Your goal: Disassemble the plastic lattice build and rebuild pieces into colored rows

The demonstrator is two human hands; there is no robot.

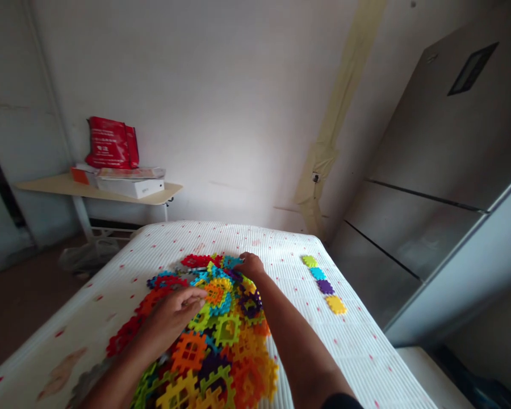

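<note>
A heap of colourful plastic interlocking building tiles point(227, 329) with notched edges lies on the cloth-covered table. On the heap's left side is my left hand point(185, 307), its fingers curled and its fingertips at the edge of an orange tile point(214, 293). Whether the fingers hold something is hidden. My right hand point(251, 264) reaches over to the far edge of the heap, its bent fingers closed at a teal tile point(230, 262). To the right, apart from the heap, a green tile point(309, 261), a blue one point(317, 273), a purple one point(326, 287) and a yellow one point(336, 304) form a row.
A white ribbed cloth point(298, 329) with red dots covers the table. Back left, a side table point(46, 186) carries a red bag point(111, 142) and a white box point(132, 186). A tall grey refrigerator point(413, 187) stands at the right, and a wall is behind.
</note>
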